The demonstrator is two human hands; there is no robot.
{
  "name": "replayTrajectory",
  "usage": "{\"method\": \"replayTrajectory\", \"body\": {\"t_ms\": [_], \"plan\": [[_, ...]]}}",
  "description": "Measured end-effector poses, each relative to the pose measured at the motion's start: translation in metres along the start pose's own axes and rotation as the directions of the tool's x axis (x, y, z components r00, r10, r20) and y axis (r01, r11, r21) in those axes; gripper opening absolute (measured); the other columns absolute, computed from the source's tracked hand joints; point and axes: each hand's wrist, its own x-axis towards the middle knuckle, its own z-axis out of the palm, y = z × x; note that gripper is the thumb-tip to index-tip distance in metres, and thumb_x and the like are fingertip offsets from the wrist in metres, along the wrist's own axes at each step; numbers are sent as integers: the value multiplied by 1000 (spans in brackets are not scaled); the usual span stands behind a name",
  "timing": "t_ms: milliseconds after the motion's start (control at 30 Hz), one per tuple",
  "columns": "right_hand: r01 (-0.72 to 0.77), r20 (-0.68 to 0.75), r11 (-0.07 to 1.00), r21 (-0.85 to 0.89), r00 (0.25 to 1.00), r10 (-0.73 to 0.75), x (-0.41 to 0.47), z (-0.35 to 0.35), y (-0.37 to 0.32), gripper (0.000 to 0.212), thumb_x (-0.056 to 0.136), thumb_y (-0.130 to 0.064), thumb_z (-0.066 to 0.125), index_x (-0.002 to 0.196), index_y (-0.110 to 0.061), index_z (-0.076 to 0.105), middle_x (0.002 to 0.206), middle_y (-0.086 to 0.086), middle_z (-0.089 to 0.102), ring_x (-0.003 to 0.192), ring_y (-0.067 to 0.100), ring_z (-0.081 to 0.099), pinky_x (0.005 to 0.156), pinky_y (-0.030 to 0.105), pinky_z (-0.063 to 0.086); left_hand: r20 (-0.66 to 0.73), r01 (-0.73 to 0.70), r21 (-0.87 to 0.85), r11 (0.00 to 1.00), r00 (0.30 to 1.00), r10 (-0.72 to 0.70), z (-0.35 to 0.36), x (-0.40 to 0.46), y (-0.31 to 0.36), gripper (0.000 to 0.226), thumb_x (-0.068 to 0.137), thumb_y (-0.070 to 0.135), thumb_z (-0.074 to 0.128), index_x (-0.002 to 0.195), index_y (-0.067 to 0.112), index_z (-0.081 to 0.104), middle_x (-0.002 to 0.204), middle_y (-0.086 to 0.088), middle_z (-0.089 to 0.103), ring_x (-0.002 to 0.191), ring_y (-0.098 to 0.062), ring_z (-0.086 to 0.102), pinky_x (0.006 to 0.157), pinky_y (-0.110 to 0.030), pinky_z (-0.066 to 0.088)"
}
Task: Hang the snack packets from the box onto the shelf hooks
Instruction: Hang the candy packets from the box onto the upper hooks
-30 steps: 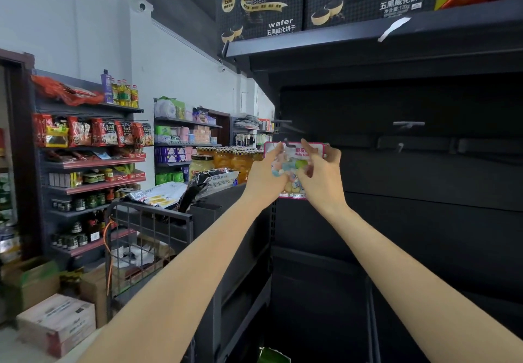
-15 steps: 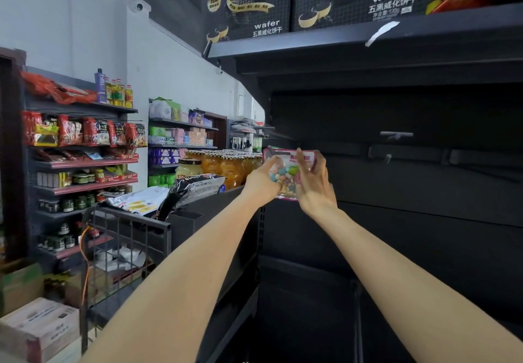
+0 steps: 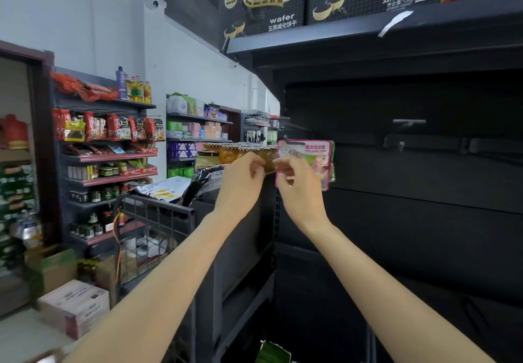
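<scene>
A pink-edged snack packet (image 3: 314, 154) of colourful sweets hangs by its top from a hook (image 3: 286, 139) on the dark shelf's back rail. My right hand (image 3: 298, 190) is in front of the packet's lower left part, fingers curled at its left edge and still pinching it. My left hand (image 3: 242, 178) hovers just left of the packet, loosely curled, holding nothing and apart from it. A bare hook (image 3: 409, 122) sticks out further right. A green packet (image 3: 273, 352) shows at the bottom edge; the box itself is hidden.
Black wafer cartons (image 3: 263, 0) stand on the top shelf above. Jars (image 3: 226, 151) line a shelf behind my left hand. A wire trolley (image 3: 155, 218) with bags on it stands to the left, cardboard boxes (image 3: 73, 306) on the floor beyond.
The packet went up and right onto the hook. My left hand has come off it and drawn back left; my right hand has slid down to its lower left edge.
</scene>
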Motion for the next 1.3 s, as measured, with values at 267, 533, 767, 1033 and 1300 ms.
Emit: {"method": "replayTrajectory", "body": {"t_ms": [267,533,767,1033,1300], "plan": [[-124,287,982,144,955,78,-84,100,-46,22,91,-5,50,103,-18,64,103,0,62,89,6,55,74,11,38,-6,242,126,962,970,-243,-87,-97,-86,15,96,20,50,88,22,62,74,9,66,67,-7,64,66,-26,52],[-234,654,972,39,741,152,-206,240,-69,26,90,-6,48,106,-10,67,106,9,62,97,20,57,81,24,39,-65,616,254,745,780,-623,-177,-224,-220,18,89,15,55,75,25,57,74,0,64,80,-27,64,71,-33,48],[-211,852,951,-227,429,299,-307,338,-36,40,90,-19,56,128,-7,55,129,18,54,124,31,47,97,33,38,224,567,536,625,618,-753,-212,-322,-296,37,96,32,48,123,10,58,124,-10,59,112,-26,55,91,-32,42],[-491,865,812,-315,204,459,-331,343,-14,65,95,-28,56,150,-21,22,156,9,20,137,22,31,82,14,42,457,311,714,627,472,-754,-210,-357,-328,80,89,54,52,151,23,13,159,-4,3,145,-23,6,114,-36,17],[-726,689,612,-313,270,673,-334,352,-20,71,78,-37,76,135,-5,47,127,13,58,115,30,57,96,41,48,414,480,567,669,537,-735,-218,-359,-334,83,83,40,67,148,13,23,156,-9,19,143,-24,18,114,-33,16]]}}
